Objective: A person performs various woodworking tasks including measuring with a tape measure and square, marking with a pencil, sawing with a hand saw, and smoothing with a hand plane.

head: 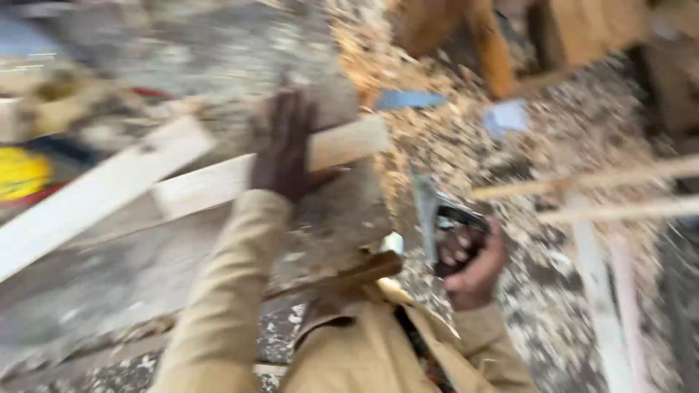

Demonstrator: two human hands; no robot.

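Heavy motion blur across the whole head view; edges smear on a diagonal, no crisp outline anywhere. Light is daylight-like, soft and even, fairly bright, no hard shadows seen. The pale wood strip (269,164) near the desk's middle is close to overexposed, its surface washed out w/ no grain visible. The sawdust (451,138) on the floor reads as a speckled smear, approx. no detail. The left hand (284,149) is dark and underexposed against the pale wood. The right hand (473,262) is a bit sharper, w/ slight glare on the metal tool (437,218) in its grip. Top corners softest.
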